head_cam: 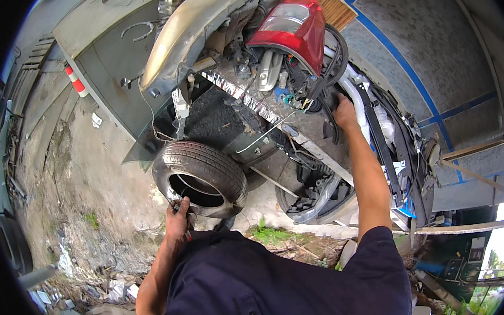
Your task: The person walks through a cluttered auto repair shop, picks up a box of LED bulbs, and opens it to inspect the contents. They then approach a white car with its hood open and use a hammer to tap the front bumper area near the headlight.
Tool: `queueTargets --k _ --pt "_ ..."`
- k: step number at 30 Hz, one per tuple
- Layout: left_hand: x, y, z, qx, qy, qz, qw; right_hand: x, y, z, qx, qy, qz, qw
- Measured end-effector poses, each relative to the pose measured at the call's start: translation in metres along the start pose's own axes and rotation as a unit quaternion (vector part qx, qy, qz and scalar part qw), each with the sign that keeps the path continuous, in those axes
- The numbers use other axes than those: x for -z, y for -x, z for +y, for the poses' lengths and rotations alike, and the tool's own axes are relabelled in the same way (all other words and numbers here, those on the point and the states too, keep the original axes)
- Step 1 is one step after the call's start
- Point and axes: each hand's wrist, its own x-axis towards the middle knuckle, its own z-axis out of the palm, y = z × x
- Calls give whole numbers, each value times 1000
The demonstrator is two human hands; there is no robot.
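Note:
My left hand (178, 219) is in front of a worn car tire (205, 159), thumb and fingers closed on a small dark object (177, 206). Most of that object is covered by the fingers, so its kind is unclear. On the right, my right hand (345, 113) reaches onto a cluttered workbench (316, 128), beside black hoses and a white curved tube (353, 91). Its fingertips are partly lost against dark parts, and whether they grip anything does not show. Above it lies a red and clear tail light (312, 15), with a silver door handle (269, 69) below the lamp.
A tan bumper cover (180, 34) spans the bench's far left. A thin white rod (265, 133) juts from the bench edge. Under the bench sits a headlight housing (317, 196). Glass panels (103, 76) lean at left, near a red-and-white post (76, 81).

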Motion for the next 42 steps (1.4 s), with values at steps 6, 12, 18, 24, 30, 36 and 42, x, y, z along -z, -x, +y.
queueTargets --k 6,12,18,24,30,36,42 --pt "-1 10 7 15 -8 26 1000 -17 -23 -4 139 6 -24 990" --pt "-8 17 15 14 2 5 1000 -14 -7 -21 -71 -63 -51 994" --pt "-27 3 11 9 -48 -24 999 -3 42 -26 -20 -189 208 960" --pt "-49 0 13 14 -141 -64 988 25 109 -48 -111 -715 139 676" --pt "-66 7 20 -9 -204 -86 975 35 163 -72 -119 -895 45 428" --pt "-65 7 19 -4 -231 -90 969 37 177 -84 -116 -934 2 339" --pt "-60 7 18 -4 -166 -90 982 36 176 -97 -169 -949 -44 263"
